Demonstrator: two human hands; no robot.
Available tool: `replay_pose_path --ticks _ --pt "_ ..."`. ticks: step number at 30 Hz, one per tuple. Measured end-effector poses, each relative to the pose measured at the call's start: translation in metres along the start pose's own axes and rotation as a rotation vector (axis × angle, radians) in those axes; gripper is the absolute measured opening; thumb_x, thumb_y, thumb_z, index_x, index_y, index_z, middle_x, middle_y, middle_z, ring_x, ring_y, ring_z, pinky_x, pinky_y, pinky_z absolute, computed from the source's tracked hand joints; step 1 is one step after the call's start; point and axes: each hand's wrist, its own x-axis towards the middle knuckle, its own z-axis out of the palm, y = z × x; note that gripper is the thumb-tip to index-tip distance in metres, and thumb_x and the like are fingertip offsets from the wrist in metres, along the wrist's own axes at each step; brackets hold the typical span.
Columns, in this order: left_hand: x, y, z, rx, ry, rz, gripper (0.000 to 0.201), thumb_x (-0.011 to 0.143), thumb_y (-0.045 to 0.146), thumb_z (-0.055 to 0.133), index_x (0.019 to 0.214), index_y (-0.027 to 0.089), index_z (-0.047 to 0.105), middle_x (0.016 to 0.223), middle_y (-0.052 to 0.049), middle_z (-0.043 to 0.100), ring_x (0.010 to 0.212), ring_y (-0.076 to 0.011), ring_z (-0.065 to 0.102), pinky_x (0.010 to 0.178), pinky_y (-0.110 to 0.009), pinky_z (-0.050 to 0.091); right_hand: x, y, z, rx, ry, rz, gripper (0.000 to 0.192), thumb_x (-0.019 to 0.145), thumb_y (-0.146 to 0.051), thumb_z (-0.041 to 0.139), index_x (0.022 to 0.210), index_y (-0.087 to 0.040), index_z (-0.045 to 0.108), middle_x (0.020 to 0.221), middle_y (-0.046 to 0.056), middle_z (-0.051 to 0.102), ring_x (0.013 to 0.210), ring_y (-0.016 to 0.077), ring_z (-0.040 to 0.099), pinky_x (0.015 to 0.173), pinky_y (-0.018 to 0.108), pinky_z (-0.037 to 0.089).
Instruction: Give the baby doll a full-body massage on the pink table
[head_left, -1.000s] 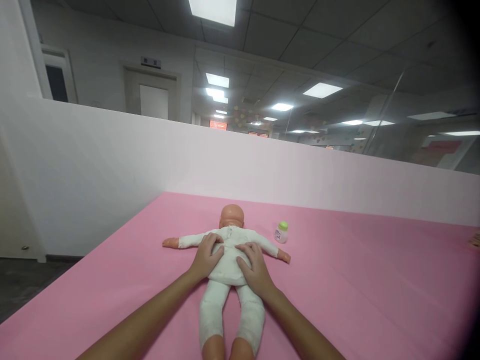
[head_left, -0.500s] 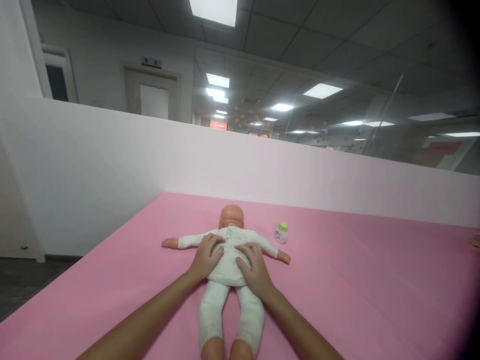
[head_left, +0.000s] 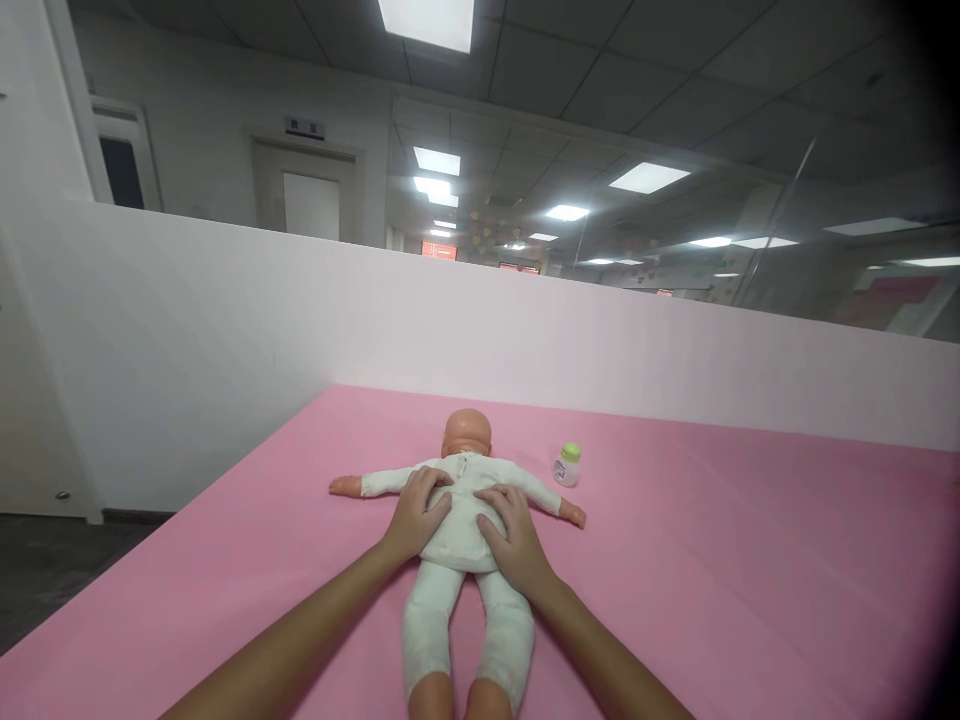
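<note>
Both hands are staying put on the doll [head_left: 459, 520], barely any change from a moment ago; only the view is drifting a touch. The left hand [head_left: 414, 515] is lying flat, fingers spread over the back, and the right hand [head_left: 514, 535] is resting open on the other side, gripping nothing. One doll, lying face down with arms out on the pink mat [head_left: 712, 560]. One small bottle [head_left: 567, 465] with a green cap is standing just beyond its arm.

The doll [head_left: 459, 540] lies face down, its face hidden; its feet are cut off by the bottom edge. The small bottle's [head_left: 567, 466] label is too small to read.
</note>
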Motion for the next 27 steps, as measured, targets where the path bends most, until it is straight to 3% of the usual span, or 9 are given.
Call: replay_pose_path --ticks 8,14,27 --pt "0.0019 0.0025 0.0013 -0.028 0.015 -0.032 0.005 0.085 0.022 0.053 0.088 0.022 0.057 0.084 -0.001 0.060 0.081 -0.0211 0.054 0.079 -0.036 0.046 0.0006 0.0001 -0.0009 0.005 -0.023 -0.004 0.033 0.094 -0.027 0.057 0.126 -0.029 0.068 0.132 0.008 0.058 0.128 0.0273 0.053 0.114 0.051 0.044" --pt "0.0010 0.0071 0.0000 -0.042 0.014 -0.037 0.005 0.085 0.020 0.053 0.087 0.022 0.057 0.084 -0.001 0.059 0.080 -0.0204 0.053 0.078 -0.036 0.046 0.0007 -0.0028 -0.0022 0.009 -0.029 0.012 0.031 0.094 -0.026 0.057 0.124 -0.028 0.068 0.125 0.008 0.059 0.121 0.0270 0.056 0.111 0.050 0.047" --pt "0.0005 0.0069 -0.0003 -0.045 0.008 -0.032 0.006 0.085 0.019 0.053 0.088 0.022 0.057 0.086 -0.001 0.059 0.081 -0.0205 0.053 0.078 -0.035 0.045 -0.0002 0.0030 0.0003 -0.011 -0.041 0.016 0.035 0.095 -0.028 0.056 0.129 -0.030 0.066 0.135 0.008 0.056 0.133 0.0273 0.049 0.117 0.051 0.040"
